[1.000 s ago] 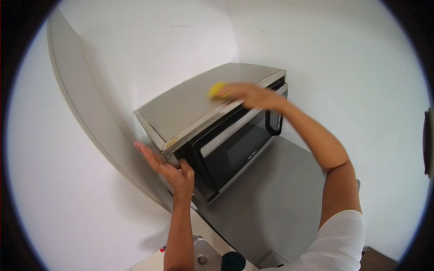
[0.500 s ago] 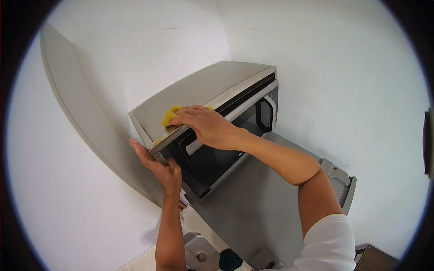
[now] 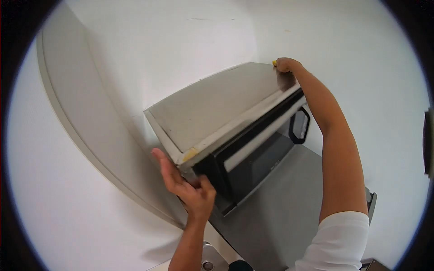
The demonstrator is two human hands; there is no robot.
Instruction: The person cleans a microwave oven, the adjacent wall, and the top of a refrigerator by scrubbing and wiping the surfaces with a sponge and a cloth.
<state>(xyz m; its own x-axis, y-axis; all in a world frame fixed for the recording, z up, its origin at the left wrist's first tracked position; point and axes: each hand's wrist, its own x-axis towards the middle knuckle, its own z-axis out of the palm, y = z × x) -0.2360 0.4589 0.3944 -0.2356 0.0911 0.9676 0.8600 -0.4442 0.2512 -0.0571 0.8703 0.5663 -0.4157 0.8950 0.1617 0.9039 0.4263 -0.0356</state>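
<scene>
A metal-topped shelf or casing (image 3: 212,108) surrounds a black-fronted oven (image 3: 257,165) with a dark looped handle at its right. My right hand (image 3: 288,66) is closed on a yellow cloth or sponge (image 3: 274,63) at the far right end of the top; only a small bit of the yellow shows. At the near left corner, beside a yellowish patch on the edge, my left hand (image 3: 190,192) rests against the side with its fingers spread and nothing in it.
Below the oven lies a grey surface (image 3: 280,203). A metal sink (image 3: 214,257) and a dark round object (image 3: 240,265) are at the bottom. White walls stand behind and to the right, and a curved-looking panel edge (image 3: 68,122) runs down the left.
My right hand has carried the yellow piece from the near left part of the top to its far right end. My left hand stays at the left corner. The whole view has shifted.
</scene>
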